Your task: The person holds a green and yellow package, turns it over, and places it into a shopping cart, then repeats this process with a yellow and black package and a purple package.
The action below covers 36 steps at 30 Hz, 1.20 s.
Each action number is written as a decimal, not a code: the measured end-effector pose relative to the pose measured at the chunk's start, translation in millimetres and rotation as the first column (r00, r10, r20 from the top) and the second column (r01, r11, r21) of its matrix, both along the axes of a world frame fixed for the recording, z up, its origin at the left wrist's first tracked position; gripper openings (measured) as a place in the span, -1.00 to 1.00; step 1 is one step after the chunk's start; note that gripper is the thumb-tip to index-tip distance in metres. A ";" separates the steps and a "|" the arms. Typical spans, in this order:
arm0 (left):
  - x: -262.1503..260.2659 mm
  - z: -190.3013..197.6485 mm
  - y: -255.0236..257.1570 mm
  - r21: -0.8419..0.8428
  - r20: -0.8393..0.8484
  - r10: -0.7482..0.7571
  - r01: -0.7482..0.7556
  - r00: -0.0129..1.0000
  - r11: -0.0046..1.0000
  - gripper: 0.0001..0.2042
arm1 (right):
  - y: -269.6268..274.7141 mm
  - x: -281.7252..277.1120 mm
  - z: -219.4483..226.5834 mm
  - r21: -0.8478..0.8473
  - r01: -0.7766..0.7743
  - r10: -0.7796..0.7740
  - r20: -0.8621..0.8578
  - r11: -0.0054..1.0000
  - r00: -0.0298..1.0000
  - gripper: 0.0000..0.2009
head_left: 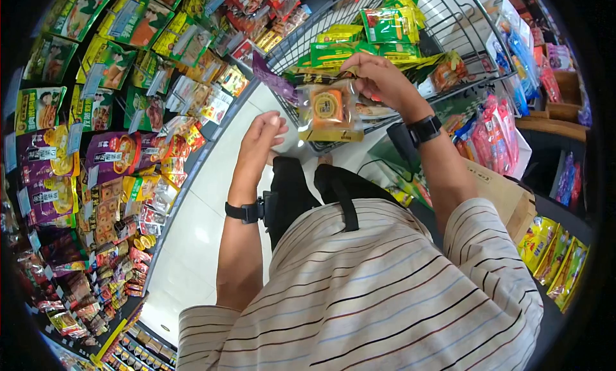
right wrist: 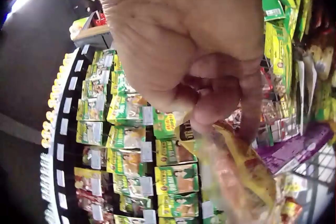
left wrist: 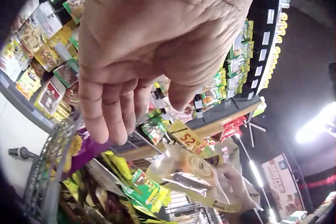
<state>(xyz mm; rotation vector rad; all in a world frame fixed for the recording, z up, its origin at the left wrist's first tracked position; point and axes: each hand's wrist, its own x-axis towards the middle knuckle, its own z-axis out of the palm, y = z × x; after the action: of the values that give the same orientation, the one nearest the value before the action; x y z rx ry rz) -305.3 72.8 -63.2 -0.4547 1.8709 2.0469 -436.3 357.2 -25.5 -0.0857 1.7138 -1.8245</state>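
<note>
My right hand [head_left: 386,81] pinches a clear food packet [head_left: 328,109] at its edge, over the near end of the shopping cart. Inside the packet is an orange-brown block with a round gold label, and a yellow band runs along the lower edge. In the right wrist view thumb and fingers close on a corner of the packet [right wrist: 247,174]. To the left of the packet is my left hand [head_left: 260,139], apart from it, its fingers loosely bent and nothing in them. The left wrist view shows that palm [left wrist: 163,35] with the fingers hanging down.
The wire shopping cart [head_left: 471,18] holds several green and yellow packets [head_left: 390,26] and a purple packet [head_left: 273,79]. Shelves of hanging food packets [head_left: 106,154] line the left side. At the right are pink packages [head_left: 499,135] and a cardboard box [head_left: 497,194].
</note>
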 end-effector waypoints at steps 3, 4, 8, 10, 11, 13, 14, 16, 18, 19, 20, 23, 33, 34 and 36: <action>-8.7 22.9 11.5 0.096 -0.027 -0.039 0.041 0.999 0.994 -0.47 | -7.1 11.5 9.7 -0.127 -0.015 0.015 0.003 0.992 1.000 -0.71; -8.8 23.8 12.8 0.209 -0.023 -0.030 0.034 0.999 0.977 -0.49 | -10.1 15.7 13.4 -0.152 -0.017 0.018 0.005 0.988 1.000 -0.71; -1.4 33.7 24.4 0.441 -0.030 0.026 -0.010 0.999 0.898 -0.62 | -17.3 26.8 18.5 -0.245 -0.021 0.030 0.034 0.969 0.999 -0.73; 3.0 36.7 25.7 0.402 -0.032 0.038 -0.022 0.999 0.915 -0.66 | -18.3 30.5 11.8 -0.291 0.014 0.004 0.059 0.957 0.998 -0.73; 5.2 38.7 26.6 0.396 -0.022 0.065 -0.051 0.998 0.917 -0.68 | -20.0 31.0 3.0 -0.314 0.049 -0.028 0.071 0.948 0.997 -0.73; 9.9 43.3 29.4 0.385 -0.007 0.125 -0.113 0.992 0.916 -0.71 | -24.0 31.3 -0.3 -0.340 0.087 -0.055 0.101 0.936 0.993 -0.74; 11.9 46.1 29.3 0.372 -0.001 0.139 -0.129 0.990 0.919 -0.71 | -25.6 33.0 0.0 -0.343 0.089 -0.051 0.119 0.935 0.992 -0.76; 15.1 51.2 28.9 0.346 0.011 0.170 -0.163 0.985 0.924 -0.72 | -29.2 37.4 3.1 -0.354 0.079 -0.027 0.149 0.932 0.988 -0.76; 17.4 50.7 28.5 0.312 0.012 0.192 -0.186 0.981 0.932 -0.71 | -31.1 42.2 4.5 -0.368 0.055 0.013 0.179 0.928 0.984 -0.75; 18.4 50.7 27.6 0.292 0.009 0.195 -0.189 0.981 0.937 -0.71 | -30.8 41.0 3.4 -0.284 -0.007 0.044 0.126 0.959 0.991 -0.72; 19.1 51.4 26.9 0.273 0.006 0.197 -0.191 0.980 0.943 -0.70 | -33.1 41.0 1.1 -0.260 0.003 0.031 0.124 0.966 0.992 -0.72; 22.9 55.6 25.1 0.217 -0.007 0.192 -0.186 0.981 0.958 -0.68 | -39.3 47.5 4.9 -0.212 0.011 0.012 0.105 0.977 0.994 -0.71; 44.9 65.3 17.7 0.059 -0.066 0.206 -0.203 0.976 0.977 -0.71 | -47.9 58.1 13.7 -0.278 -0.101 0.082 -0.077 0.955 0.994 -0.67; 49.3 70.4 18.3 -0.004 -0.054 0.226 -0.227 0.973 0.974 -0.70 | -52.4 60.9 10.9 -0.260 -0.070 0.055 -0.064 0.963 0.996 -0.63; 52.1 68.4 16.2 -0.003 -0.165 0.245 -0.249 0.955 0.969 -0.63 | -56.5 62.2 22.4 -0.132 -0.086 0.063 -0.168 0.988 0.984 -0.61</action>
<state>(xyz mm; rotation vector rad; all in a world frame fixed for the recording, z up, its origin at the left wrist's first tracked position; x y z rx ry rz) -253.2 88.9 5.3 -0.5675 2.0238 2.2868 -374.1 300.7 -3.2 -0.3616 1.6660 -1.9243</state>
